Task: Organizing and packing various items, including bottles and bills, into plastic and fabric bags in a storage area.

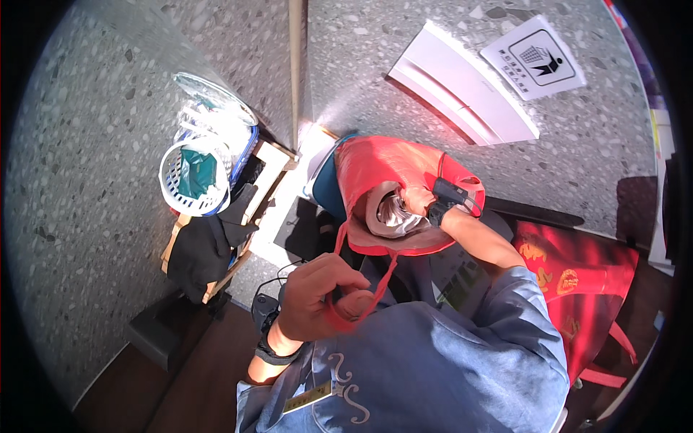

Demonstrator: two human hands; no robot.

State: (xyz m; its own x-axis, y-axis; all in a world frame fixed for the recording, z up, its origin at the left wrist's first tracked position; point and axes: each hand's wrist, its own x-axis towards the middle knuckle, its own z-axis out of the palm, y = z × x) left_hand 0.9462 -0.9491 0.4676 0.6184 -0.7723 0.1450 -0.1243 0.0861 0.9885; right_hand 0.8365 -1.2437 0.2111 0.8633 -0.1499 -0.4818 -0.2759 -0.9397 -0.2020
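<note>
A red fabric tote bag (pixel 379 162) hangs in front of me, its mouth turned up towards me. My left hand (pixel 327 295) is closed around the bag's red strap (pixel 385 284), a loop of which crosses the fingers. Inside the bag sits a pale round-rimmed item (pixel 373 208) with a crumpled silvery lining (pixel 394 208). My right hand (pixel 417 201) reaches into the bag mouth at the edge of this lining. Its fingertips are partly hidden, so their grip is unclear. Both wrists carry black straps with small devices.
At left, a white plastic basket (pixel 168 184) holds a green item, beside a wooden frame (pixel 268 184) draped with black cloth (pixel 197 260). A white dispenser (pixel 460 86) and a sign (pixel 533 57) are on the speckled wall. Another red bag (pixel 590 276) with gold print lies right.
</note>
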